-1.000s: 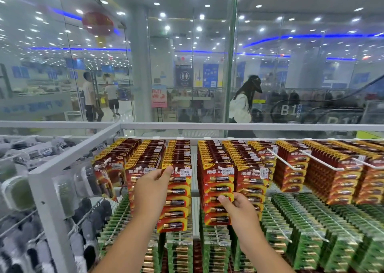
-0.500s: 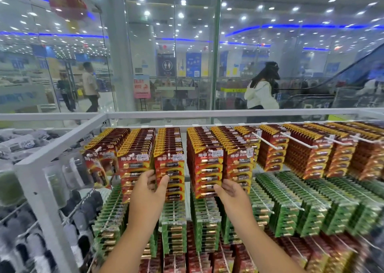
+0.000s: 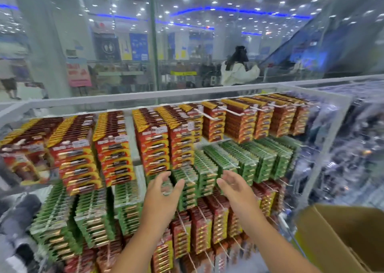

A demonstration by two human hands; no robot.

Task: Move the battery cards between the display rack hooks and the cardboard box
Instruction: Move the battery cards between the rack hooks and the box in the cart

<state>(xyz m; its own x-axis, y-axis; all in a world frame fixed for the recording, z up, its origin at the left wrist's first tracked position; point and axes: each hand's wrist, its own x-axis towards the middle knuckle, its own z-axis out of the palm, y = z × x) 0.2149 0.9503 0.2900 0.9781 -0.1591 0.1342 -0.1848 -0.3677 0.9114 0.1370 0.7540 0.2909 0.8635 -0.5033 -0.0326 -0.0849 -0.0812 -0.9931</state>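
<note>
Head view, only one view, and it is motion-blurred. Both my hands are raised in front of the white metal display rack (image 3: 324, 148), palms facing each other, neither holding anything. My left hand (image 3: 164, 195) has relaxed, slightly bent fingers spread apart, thumb out to the right; it sits in front of the row of green battery cards (image 3: 226, 164), just below the red-and-yellow battery cards (image 3: 153, 148) on the top row. Cannot tell whether its fingertips touch a card or hover just off it. My right hand (image 3: 234, 189) is likewise loose and open, fingers pointing up and left, also level with the green row, a gap between it and my left hand.

Top row of the rack: red-and-yellow cards hang in dense stacks on white wire hooks (image 3: 236, 112), running from far left to the right-hand post. Several hooks toward the right stick out past shorter stacks. Middle row: green cards, packed the same way. Bottom row: dark red cards with gold cells (image 3: 201, 231), hanging below my wrists.

Brown cardboard box (image 3: 340, 237) sits open at lower right, near my right forearm, just beside the rack's right end. Its inside is in shadow; contents not readable.

Left of the rack: dark items in clear packs (image 3: 18, 216), blurred. Behind the rack: glass wall, a person in a white top (image 3: 239, 73) beyond it.
</note>
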